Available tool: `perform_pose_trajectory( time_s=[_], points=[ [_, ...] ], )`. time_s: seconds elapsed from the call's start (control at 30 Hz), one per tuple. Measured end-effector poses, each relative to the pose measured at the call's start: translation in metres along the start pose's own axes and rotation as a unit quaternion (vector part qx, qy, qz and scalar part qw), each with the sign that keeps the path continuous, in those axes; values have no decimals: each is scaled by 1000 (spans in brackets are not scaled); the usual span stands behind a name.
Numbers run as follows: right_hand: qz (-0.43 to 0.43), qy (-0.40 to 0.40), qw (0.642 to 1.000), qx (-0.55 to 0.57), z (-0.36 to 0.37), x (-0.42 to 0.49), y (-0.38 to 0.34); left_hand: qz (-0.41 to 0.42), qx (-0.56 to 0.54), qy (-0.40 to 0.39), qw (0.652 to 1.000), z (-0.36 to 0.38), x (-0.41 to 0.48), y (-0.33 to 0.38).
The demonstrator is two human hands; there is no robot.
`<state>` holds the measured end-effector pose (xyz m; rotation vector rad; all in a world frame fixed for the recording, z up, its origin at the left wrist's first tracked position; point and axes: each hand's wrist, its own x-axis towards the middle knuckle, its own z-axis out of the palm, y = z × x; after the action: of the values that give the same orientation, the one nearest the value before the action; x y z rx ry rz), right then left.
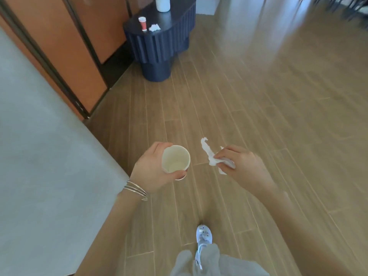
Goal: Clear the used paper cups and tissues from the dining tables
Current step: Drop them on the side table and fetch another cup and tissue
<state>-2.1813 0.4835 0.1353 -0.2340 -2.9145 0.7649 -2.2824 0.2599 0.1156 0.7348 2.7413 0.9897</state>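
Note:
My left hand [151,170] grips an empty paper cup [175,159], white inside, held upright above the wooden floor. My right hand [241,162] pinches a crumpled white tissue [209,154] that trails up and to the left of the fingers. Far ahead, a red paper cup [142,23] and another crumpled tissue [154,27] sit on a dark blue ribbed table [171,34].
A grey tabletop [39,156] fills the left side. Orange wall panels [59,36] run behind it. A white cylinder [162,4] stands at the back of the blue table. Wooden floor [278,96] stretches ahead and right. Dark chair legs [348,6] show at top right.

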Motion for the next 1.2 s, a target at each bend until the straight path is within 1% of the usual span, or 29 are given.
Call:
perform_pose_trajectory(
  time_s=[0.13,0.3,0.4,0.53,0.67,0.83,0.97,1.2],
  points=[
    [-46,13,999,-11,-22,75,16,0,3,43,999,-7,62,11],
    [-62,-12,998,-6,-16,148,29,-16,5,49,999,-12,123,1],
    [-67,-35,997,-9,0,191,35,-25,9,47,999,-15,161,-16],
    [-76,-33,996,-16,17,262,35,-30,15,48,998,-29,226,-47],
    [-92,-11,996,-12,23,347,21,-20,24,59,998,-60,303,-76],
    [-95,15,995,-8,19,446,1,-4,46,52,998,-104,395,-103],
    [-105,34,994,1,22,511,-8,7,59,56,997,-126,456,-125],
    [-110,6,994,0,47,613,1,-15,54,59,997,-136,546,-169]
  ],
)
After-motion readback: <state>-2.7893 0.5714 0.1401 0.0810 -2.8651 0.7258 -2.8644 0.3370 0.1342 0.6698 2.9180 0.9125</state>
